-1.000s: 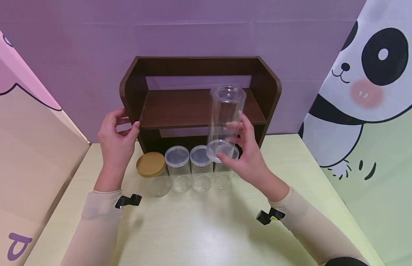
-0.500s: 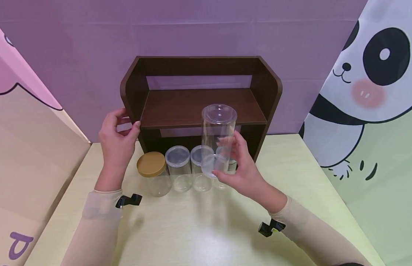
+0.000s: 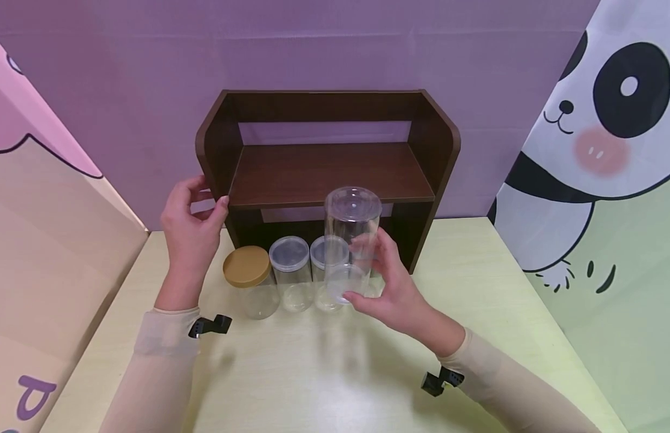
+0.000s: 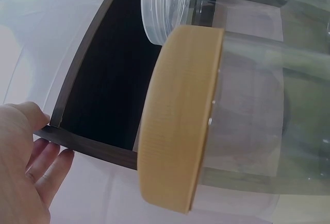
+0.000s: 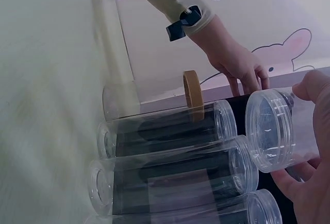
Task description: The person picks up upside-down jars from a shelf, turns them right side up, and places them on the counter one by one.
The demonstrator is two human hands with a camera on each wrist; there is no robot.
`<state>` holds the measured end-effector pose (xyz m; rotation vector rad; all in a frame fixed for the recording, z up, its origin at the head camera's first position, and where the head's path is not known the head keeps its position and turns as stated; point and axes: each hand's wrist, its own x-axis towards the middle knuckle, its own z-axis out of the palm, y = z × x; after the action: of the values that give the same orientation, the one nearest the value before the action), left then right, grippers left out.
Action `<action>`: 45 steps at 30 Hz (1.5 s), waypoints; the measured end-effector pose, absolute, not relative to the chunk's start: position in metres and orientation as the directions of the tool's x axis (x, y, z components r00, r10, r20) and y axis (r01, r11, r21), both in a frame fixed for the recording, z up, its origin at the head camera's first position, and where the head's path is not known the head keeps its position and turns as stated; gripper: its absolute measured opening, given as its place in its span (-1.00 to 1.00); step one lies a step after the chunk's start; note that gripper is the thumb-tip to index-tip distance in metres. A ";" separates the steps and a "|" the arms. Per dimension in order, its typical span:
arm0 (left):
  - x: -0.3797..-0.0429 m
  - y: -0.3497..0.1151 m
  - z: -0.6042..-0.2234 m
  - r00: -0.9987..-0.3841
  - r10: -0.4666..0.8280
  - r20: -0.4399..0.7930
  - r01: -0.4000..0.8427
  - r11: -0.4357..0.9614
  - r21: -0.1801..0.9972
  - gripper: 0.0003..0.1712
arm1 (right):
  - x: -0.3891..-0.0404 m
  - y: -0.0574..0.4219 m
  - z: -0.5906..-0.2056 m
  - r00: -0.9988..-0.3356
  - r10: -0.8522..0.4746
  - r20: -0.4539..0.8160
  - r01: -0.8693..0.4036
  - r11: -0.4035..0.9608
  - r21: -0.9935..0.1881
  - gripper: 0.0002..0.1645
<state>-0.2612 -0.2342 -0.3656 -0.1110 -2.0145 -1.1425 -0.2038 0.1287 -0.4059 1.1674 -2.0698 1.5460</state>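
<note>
My left hand [image 3: 191,225] grips the front edge of the left side panel of a dark brown wooden shelf [image 3: 335,171], thumb in front and fingers behind. In my right hand [image 3: 394,294] is a clear plastic jar [image 3: 351,231], held upside down above the table before the shelf. Its ridged lid end [image 5: 268,131] faces down in the right wrist view. Behind it stands a row of upright clear jars: one with a tan lid [image 3: 247,266] at the left, then others with translucent lids [image 3: 290,255]. The held jar and right hand partly hide the rightmost.
The pale wooden table [image 3: 291,373] spreads in front of the jars. A purple backdrop [image 3: 324,54] hangs behind the shelf. Printed panels flank the table, a panda panel [image 3: 589,162] at the right and a pink and cream one [image 3: 53,240] at the left.
My right hand has lowered the jar from in front of the upper shelf board toward the table, slightly left and nearer. The left hand stays on the shelf's side panel.
</note>
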 end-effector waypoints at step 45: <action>-0.211 -0.137 -0.338 -0.709 0.366 0.603 0.673 0.097 0.733 0.14 | -0.196 0.117 -0.427 -0.558 -0.481 0.676 -0.787 0.051 -0.614 0.44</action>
<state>-0.2110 -0.1367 -0.3376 -1.0334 -2.1094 -1.6505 -0.1964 0.1169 -0.4274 1.2864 -2.0448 1.5100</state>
